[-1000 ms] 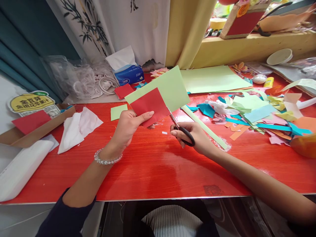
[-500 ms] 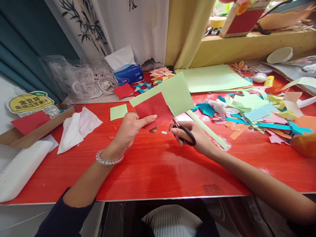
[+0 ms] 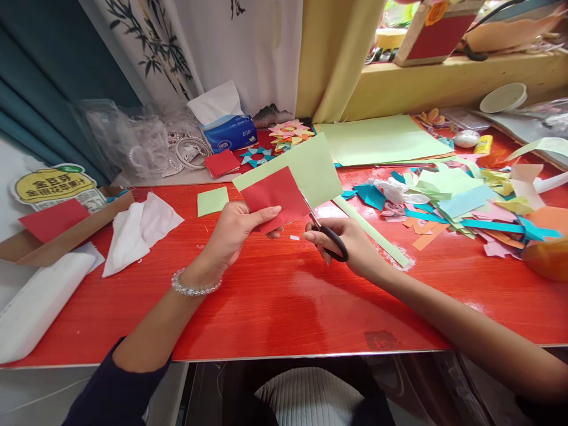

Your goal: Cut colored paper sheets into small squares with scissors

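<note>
My left hand [image 3: 237, 231] pinches a red paper square [image 3: 275, 198] laid over a larger light green sheet [image 3: 315, 165], thumb on top and fingers underneath. Both papers are held above the table. My right hand [image 3: 344, 242] grips black-handled scissors [image 3: 339, 239], with the blades at the right edge of the red square, against the green sheet. How far the blades have cut in is hard to see. A long green strip [image 3: 373, 231] lies on the table behind my right hand. A small green square [image 3: 213, 202] rests beyond my left hand.
Colourful paper scraps [image 3: 461, 201] pile up at the right. A stack of green sheets [image 3: 386, 139] lies at the back. Red squares [image 3: 222, 163], a tissue pack [image 3: 231, 133] and folded paper rings [image 3: 257, 156] stand behind. Crumpled tissue [image 3: 133, 234] and a cardboard tray [image 3: 75, 234] are at left.
The green sheet's free right part has tipped slightly down and to the left. My right hand and the scissors have shifted a little; my left hand holds almost still.
</note>
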